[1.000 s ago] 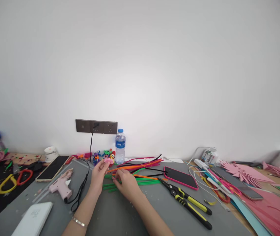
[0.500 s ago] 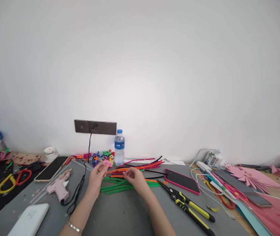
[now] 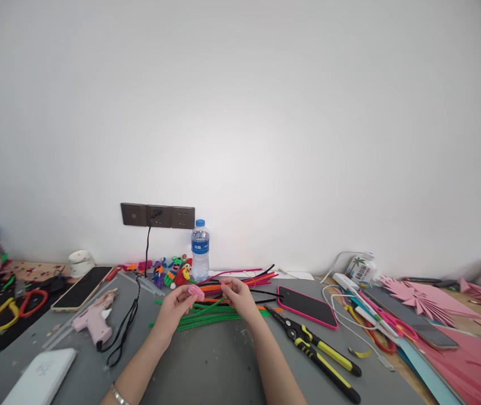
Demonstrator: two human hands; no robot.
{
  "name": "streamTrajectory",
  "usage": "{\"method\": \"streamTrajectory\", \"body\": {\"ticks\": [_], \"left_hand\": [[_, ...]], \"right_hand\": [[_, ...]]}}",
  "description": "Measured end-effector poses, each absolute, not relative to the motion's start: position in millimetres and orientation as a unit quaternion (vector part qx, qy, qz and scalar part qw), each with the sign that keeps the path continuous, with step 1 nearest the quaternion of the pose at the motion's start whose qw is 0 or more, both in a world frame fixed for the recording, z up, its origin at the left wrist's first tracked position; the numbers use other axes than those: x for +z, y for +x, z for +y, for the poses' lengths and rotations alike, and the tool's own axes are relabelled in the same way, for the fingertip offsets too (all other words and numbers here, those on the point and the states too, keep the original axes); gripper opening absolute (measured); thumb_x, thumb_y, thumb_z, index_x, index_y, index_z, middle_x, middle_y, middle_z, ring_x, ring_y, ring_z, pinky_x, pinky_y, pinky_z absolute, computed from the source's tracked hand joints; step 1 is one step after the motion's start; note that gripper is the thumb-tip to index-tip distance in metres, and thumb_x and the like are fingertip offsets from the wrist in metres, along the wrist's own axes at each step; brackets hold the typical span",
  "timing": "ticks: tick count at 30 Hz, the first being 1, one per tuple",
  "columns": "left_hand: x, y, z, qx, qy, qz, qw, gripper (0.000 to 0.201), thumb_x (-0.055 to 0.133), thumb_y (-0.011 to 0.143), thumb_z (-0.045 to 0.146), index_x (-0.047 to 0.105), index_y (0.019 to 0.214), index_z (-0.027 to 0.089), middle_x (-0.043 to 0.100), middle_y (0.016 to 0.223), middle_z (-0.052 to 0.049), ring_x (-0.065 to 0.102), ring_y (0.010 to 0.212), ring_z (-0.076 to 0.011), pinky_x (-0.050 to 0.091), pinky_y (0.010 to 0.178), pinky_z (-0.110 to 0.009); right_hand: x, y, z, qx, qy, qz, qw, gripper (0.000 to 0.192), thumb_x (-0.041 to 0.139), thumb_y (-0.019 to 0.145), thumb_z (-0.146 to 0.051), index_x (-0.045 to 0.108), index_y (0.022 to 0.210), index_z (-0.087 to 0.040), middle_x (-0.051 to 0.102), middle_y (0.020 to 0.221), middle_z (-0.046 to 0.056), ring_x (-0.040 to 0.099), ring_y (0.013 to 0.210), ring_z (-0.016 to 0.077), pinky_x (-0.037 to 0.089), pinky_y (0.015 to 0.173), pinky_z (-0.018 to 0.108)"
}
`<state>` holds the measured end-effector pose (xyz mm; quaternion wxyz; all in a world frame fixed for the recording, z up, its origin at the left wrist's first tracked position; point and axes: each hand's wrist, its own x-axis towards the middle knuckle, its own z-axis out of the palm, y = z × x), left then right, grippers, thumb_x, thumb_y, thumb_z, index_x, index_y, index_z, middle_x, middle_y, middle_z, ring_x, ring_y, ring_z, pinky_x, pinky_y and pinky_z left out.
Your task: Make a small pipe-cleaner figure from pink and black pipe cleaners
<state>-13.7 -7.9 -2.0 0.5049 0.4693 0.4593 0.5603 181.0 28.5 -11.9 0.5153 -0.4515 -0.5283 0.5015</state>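
My left hand (image 3: 174,310) pinches a small pink coiled piece (image 3: 196,292) between its fingertips, just above the grey table mat (image 3: 206,365). My right hand (image 3: 237,295) hovers a little to its right, fingertips pinched on the upper end of a green pipe cleaner (image 3: 210,308) that slants up from the pile. Under both hands lies a pile of pipe cleaners (image 3: 223,316) in green, orange, red and black.
Yellow-handled pliers (image 3: 316,349) and a pink-cased phone (image 3: 306,306) lie to the right. A pink glue gun (image 3: 93,322) with a black cord, a phone (image 3: 80,287) and a white box (image 3: 40,382) lie left. A water bottle (image 3: 200,250) and small figures (image 3: 172,273) stand by the wall.
My right hand has risen from the green pipe cleaners and moved up toward the left hand, lifting one green stem. The left hand has shifted slightly right with the pink piece.
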Motion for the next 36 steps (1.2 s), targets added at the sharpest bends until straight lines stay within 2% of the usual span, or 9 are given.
{"method": "streamTrajectory", "body": {"ticks": [5, 9, 19, 25, 29, 33, 36], "left_hand": [[-4.6, -12.4, -7.5, 0.546, 0.480, 0.463, 0.507, 0.046, 0.076, 0.060, 0.053, 0.072, 0.089, 0.016, 0.073, 0.079, -0.009, 0.043, 0.052, -0.0125, 0.033, 0.051, -0.025], [-6.4, -11.6, -6.3, 0.553, 0.471, 0.467, 0.504, 0.048, 0.076, 0.059, 0.053, 0.072, 0.089, 0.017, 0.072, 0.075, -0.008, 0.045, 0.051, -0.0127, 0.033, 0.050, -0.025], [-8.8, -11.7, -5.5, 0.554, 0.485, 0.457, 0.499, 0.047, 0.076, 0.059, 0.053, 0.073, 0.088, 0.016, 0.073, 0.077, -0.009, 0.044, 0.052, -0.0126, 0.033, 0.049, -0.024], [-9.0, -12.9, -5.4, 0.550, 0.480, 0.461, 0.504, 0.048, 0.076, 0.060, 0.053, 0.072, 0.090, 0.016, 0.073, 0.080, -0.010, 0.045, 0.054, -0.0135, 0.033, 0.051, -0.024], [-8.6, -13.8, -5.8, 0.543, 0.489, 0.466, 0.499, 0.048, 0.075, 0.060, 0.055, 0.072, 0.089, 0.017, 0.073, 0.080, -0.010, 0.045, 0.054, -0.0144, 0.033, 0.051, -0.025], [-8.3, -13.7, -5.8, 0.540, 0.491, 0.470, 0.497, 0.050, 0.074, 0.060, 0.057, 0.072, 0.090, 0.017, 0.073, 0.079, -0.010, 0.045, 0.054, -0.0146, 0.032, 0.051, -0.025], [-8.5, -13.3, -5.7, 0.538, 0.490, 0.472, 0.498, 0.050, 0.075, 0.060, 0.056, 0.072, 0.090, 0.017, 0.073, 0.080, -0.010, 0.046, 0.055, -0.0151, 0.033, 0.051, -0.025]], "right_hand": [[-11.2, 177.8, 28.7, 0.518, -0.428, -0.518, 0.529, 0.041, 0.069, 0.065, -0.051, 0.065, 0.083, -0.015, 0.064, 0.061, 0.002, 0.044, 0.045, 0.0095, 0.031, 0.042, 0.022], [-12.0, 177.0, 28.6, 0.527, -0.421, -0.505, 0.538, 0.043, 0.074, 0.062, -0.052, 0.065, 0.081, -0.015, 0.068, 0.063, 0.005, 0.047, 0.049, 0.0116, 0.033, 0.044, 0.023], [-2.0, 175.4, 23.7, 0.498, -0.434, -0.509, 0.552, 0.042, 0.075, 0.059, -0.056, 0.061, 0.069, -0.018, 0.058, 0.055, -0.001, 0.050, 0.053, 0.0139, 0.036, 0.051, 0.025], [3.3, 174.4, 19.3, 0.511, -0.411, -0.506, 0.560, 0.043, 0.074, 0.064, -0.057, 0.053, 0.065, -0.019, 0.061, 0.059, 0.002, 0.062, 0.067, 0.0207, 0.039, 0.053, 0.025], [1.3, 173.3, 19.4, 0.516, -0.404, -0.513, 0.555, 0.042, 0.077, 0.062, -0.055, 0.058, 0.068, -0.018, 0.067, 0.065, 0.004, 0.063, 0.068, 0.0208, 0.044, 0.058, 0.027], [0.9, 171.1, 19.3, 0.527, -0.396, -0.510, 0.553, 0.045, 0.079, 0.059, -0.054, 0.066, 0.081, -0.016, 0.071, 0.071, 0.007, 0.066, 0.071, 0.0231, 0.049, 0.062, 0.031], [2.0, 169.6, 18.9, 0.534, -0.401, -0.504, 0.548, 0.047, 0.079, 0.058, -0.056, 0.070, 0.079, -0.016, 0.072, 0.072, 0.008, 0.066, 0.068, 0.0230, 0.049, 0.062, 0.032]]}}
